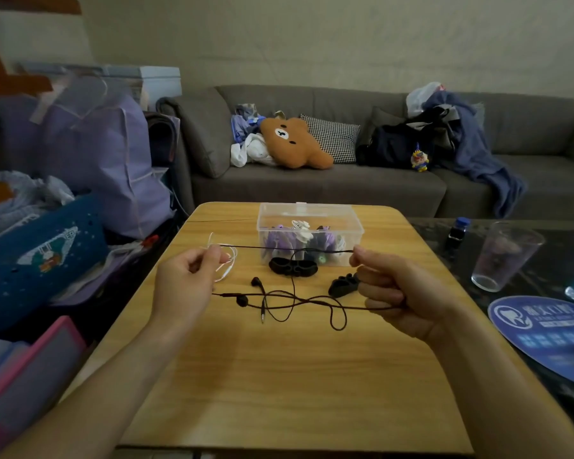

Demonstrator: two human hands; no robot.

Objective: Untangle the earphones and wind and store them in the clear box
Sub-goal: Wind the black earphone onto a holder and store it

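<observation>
Your left hand [183, 286] and right hand [391, 293] each pinch the black earphone cord [292, 248], stretched taut between them. Its slack loops lie on the tabletop [279, 376] between your hands, just before the clear box [309, 210] near the far edge.

- Two hands [183, 286] are raised over one wooden counter [279, 376].
- One black earphone set [292, 301] and one white set [227, 263] are seen.
- Two black winders [293, 267] are counted.
- One clear box [309, 231] and one glass [504, 256] are shown.
</observation>
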